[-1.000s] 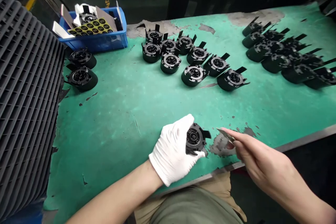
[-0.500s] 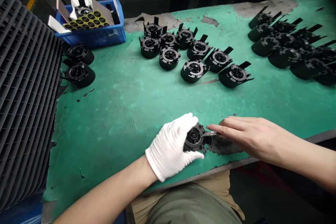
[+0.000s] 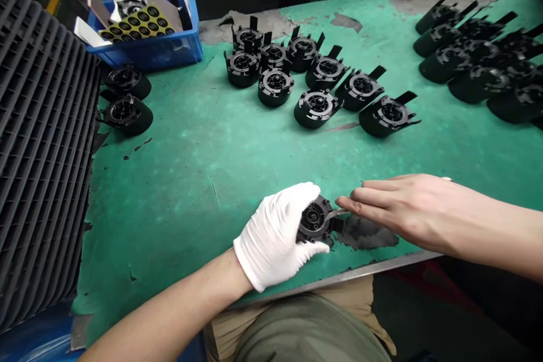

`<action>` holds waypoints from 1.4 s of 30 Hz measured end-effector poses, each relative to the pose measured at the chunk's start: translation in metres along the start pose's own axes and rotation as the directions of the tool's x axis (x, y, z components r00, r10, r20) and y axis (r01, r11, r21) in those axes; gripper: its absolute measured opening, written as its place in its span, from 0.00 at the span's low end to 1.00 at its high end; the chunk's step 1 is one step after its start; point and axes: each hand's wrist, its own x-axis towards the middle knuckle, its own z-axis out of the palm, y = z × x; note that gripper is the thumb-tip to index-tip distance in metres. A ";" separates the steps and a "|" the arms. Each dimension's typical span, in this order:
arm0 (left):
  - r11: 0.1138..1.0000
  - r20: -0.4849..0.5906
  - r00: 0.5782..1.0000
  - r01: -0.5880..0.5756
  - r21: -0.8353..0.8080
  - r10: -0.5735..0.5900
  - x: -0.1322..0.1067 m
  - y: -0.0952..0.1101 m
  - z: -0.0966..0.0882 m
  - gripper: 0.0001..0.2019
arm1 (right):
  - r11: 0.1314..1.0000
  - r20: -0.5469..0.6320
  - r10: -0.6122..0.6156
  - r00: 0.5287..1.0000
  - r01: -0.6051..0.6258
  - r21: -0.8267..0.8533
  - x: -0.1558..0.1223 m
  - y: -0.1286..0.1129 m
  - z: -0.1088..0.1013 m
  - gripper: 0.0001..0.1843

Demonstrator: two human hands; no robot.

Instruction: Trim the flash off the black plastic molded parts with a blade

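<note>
"White cloth glove (image 3: 268, 237) covers the left hand (image 3: 278, 235). How does its grip stand?"

"It is clamped around the black round part (image 3: 313, 222), near the middle of the near edge of the surface (image 3: 169, 198). Whether the part rests there, I cannot tell."

"And the right hand (image 3: 396, 203)?"

"It is bare, its grip together on a thin metal tool (image 3: 337, 212). The tip is at the part; touching or just above, I cannot tell."

"How would this part handle?"

"I judge it light and stiff, maybe slippery on its side. Its thin tab (image 3: 339, 225) looks most fragile, so the better hold is around the side, as the glove does."

"And farther away?"

"By the left edge stands a pair of similar parts (image 3: 131, 116). Beyond are a middle cluster (image 3: 275, 93) and, toward the far right corner, a right cluster (image 3: 470, 87). A blue box (image 3: 156, 52) stands at the far left corner."
</note>
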 end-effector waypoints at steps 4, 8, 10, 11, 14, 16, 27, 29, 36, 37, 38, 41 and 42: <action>1.000 -0.011 1.000 -0.020 -0.005 0.020 0.001 0.002 -0.002 0.54 | 0.999 -0.012 0.036 0.999 -0.036 0.036 0.010 0.000 -0.006 0.29; 0.999 -0.023 0.999 -0.026 -0.020 0.026 0.003 0.003 -0.002 0.55 | 0.961 0.238 -0.198 0.951 0.140 0.238 0.037 0.020 -0.027 0.29; 1.000 -0.007 1.000 -0.011 -0.023 0.011 0.002 0.002 -0.002 0.56 | 0.917 0.290 -0.357 0.888 0.274 0.289 0.046 0.027 -0.035 0.33; 1.000 -0.001 1.000 -0.005 -0.022 0.005 0.002 0.002 -0.001 0.56 | 0.901 0.267 -0.408 0.873 0.337 0.274 0.049 0.028 -0.038 0.35; 1.000 0.000 1.000 -0.006 -0.016 0.006 0.002 0.001 -0.001 0.56 | 0.869 0.124 -0.488 0.864 0.467 0.166 0.050 0.020 -0.042 0.36; 1.000 -0.011 1.000 -0.021 -0.016 0.021 0.002 0.001 -0.001 0.56 | 0.853 0.062 -0.516 0.854 0.507 0.123 0.050 0.013 -0.041 0.35; 1.000 0.005 1.000 -0.009 -0.018 0.009 0.004 0.003 -0.003 0.53 | 0.881 0.329 -0.471 0.818 0.419 0.220 0.056 0.022 -0.039 0.36; 0.999 -0.003 1.000 -0.020 -0.030 0.020 0.005 0.004 -0.004 0.53 | 0.868 0.328 -0.495 0.805 0.439 0.232 0.060 0.022 -0.040 0.35; 0.999 0.007 1.000 -0.012 -0.034 0.013 0.005 0.003 -0.004 0.54 | 0.883 0.183 -0.462 0.868 0.429 0.192 0.050 0.018 -0.035 0.33; 0.999 0.005 1.000 -0.011 -0.034 0.011 0.004 0.003 -0.003 0.54 | 0.897 0.216 -0.431 0.876 0.389 0.210 0.047 0.017 -0.034 0.35; 0.999 0.002 1.000 -0.010 -0.033 0.010 0.004 0.002 -0.002 0.54 | 0.904 0.242 -0.413 0.878 0.365 0.222 0.045 0.017 -0.034 0.36; 1.000 -0.007 1.000 -0.017 -0.026 0.017 0.004 0.002 -0.002 0.54 | 0.877 0.174 -0.478 0.861 0.455 0.154 0.045 0.013 -0.037 0.39; 0.999 -0.013 1.000 -0.025 -0.025 0.025 0.005 0.003 -0.002 0.53 | 0.850 0.122 -0.526 0.842 0.516 0.102 0.047 0.010 -0.040 0.38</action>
